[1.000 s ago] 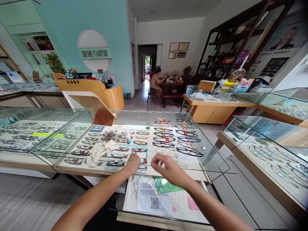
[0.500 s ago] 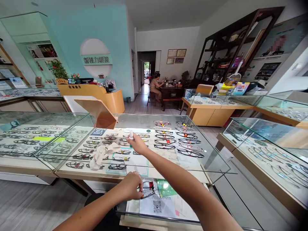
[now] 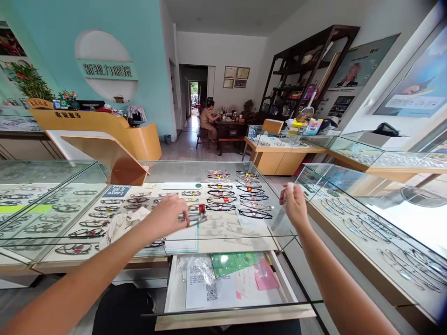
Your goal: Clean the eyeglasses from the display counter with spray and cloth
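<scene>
My left hand (image 3: 170, 215) is closed on a pair of eyeglasses (image 3: 195, 215) with a red tag, held above the glass display counter (image 3: 174, 166). My right hand (image 3: 295, 205) is closed around a small white bottle (image 3: 288, 188), lifted off to the right of the counter, over the gap between two cases. A crumpled white cloth (image 3: 122, 224) lies on the glass just left of my left hand. Rows of eyeglass frames (image 3: 240, 195) fill the case under the glass.
Below the counter an open drawer (image 3: 226, 316) holds printed papers, a green sheet and a pink note. Another glass showcase (image 3: 366, 218) stands to the right. An orange reception desk (image 3: 115, 135) is at the back left. A person sits at a far table (image 3: 208, 122).
My left hand has risen from the drawer to above the counter with the eyeglasses. My right hand took the small bottle off the glass and swung it right. The view turned right.
</scene>
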`<state>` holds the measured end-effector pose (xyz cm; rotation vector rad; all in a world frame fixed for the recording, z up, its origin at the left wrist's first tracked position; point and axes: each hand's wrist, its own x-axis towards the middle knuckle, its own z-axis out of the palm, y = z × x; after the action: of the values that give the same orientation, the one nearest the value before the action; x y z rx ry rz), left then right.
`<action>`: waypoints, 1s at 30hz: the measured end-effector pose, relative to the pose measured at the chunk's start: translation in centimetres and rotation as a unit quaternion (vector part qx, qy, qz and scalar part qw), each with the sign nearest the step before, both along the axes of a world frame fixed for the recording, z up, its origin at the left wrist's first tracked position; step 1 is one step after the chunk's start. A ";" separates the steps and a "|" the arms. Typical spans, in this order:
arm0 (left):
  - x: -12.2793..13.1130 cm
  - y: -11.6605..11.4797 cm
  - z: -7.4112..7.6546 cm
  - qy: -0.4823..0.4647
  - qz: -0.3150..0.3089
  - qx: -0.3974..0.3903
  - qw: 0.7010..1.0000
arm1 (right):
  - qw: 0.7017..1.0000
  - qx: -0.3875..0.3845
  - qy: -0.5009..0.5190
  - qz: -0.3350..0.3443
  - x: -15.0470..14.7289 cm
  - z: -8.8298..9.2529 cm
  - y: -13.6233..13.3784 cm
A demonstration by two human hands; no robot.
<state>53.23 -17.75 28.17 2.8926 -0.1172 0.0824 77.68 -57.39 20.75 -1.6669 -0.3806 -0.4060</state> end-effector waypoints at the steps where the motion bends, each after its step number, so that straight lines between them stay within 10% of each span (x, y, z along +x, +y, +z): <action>1: 1.8 1.1 -0.1 -0.008 0.007 0.038 0.999 | 1.000 0.008 0.004 -0.029 0.4 -0.7 -0.9; 8: 8.9 5.3 -3.3 0.001 0.004 0.147 0.989 | 0.996 0.009 0.030 -0.085 1.1 -3.7 -0.9; 18: 9.6 5.7 -6.0 0.009 -0.003 0.146 0.989 | 0.995 0.010 0.084 -0.047 1.1 -4.4 -0.3; 30: 9.6 6.2 -5.5 0.025 -0.005 0.108 0.994 | 0.994 0.002 0.091 -0.054 0.1 -3.6 0.0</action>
<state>62.79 -11.59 22.70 3.1066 -0.1391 -0.0058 77.82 -57.42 17.11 -1.7101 -0.1547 -0.3310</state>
